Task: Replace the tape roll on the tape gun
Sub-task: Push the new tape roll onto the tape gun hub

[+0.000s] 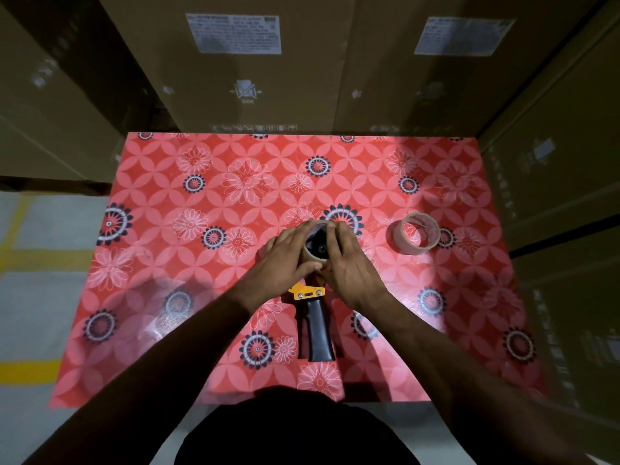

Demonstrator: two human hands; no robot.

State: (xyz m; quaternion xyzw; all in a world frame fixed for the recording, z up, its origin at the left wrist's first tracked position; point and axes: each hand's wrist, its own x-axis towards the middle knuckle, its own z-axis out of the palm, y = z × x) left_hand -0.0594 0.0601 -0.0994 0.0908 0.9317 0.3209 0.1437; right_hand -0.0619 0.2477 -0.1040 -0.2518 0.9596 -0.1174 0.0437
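The tape gun (313, 317) lies flat on the red floral tablecloth (201, 263), its black handle pointing toward the person and its yellow metal bracket just beyond the handle. At the gun's far end sits a roll of tape (315, 245), a tan ring with the dark hub of the gun showing through its centre. Both hands close around this roll. The left hand (285, 255) cups the roll's left side, fingers spread over the far rim and thumb pressed at the near edge. The right hand (349, 260) wraps the right side, fingertips on the far rim and thumb down near the yellow bracket. Whether the roll is fully seated on the hub cannot be told.

To the right of the gun, well apart from it, a second tape roll (417, 234) with clear tape rests on the cloth; its core is hollow. Stacked cardboard cartons (255, 78) with white labels stand beyond the gun, past the cloth's far edge.
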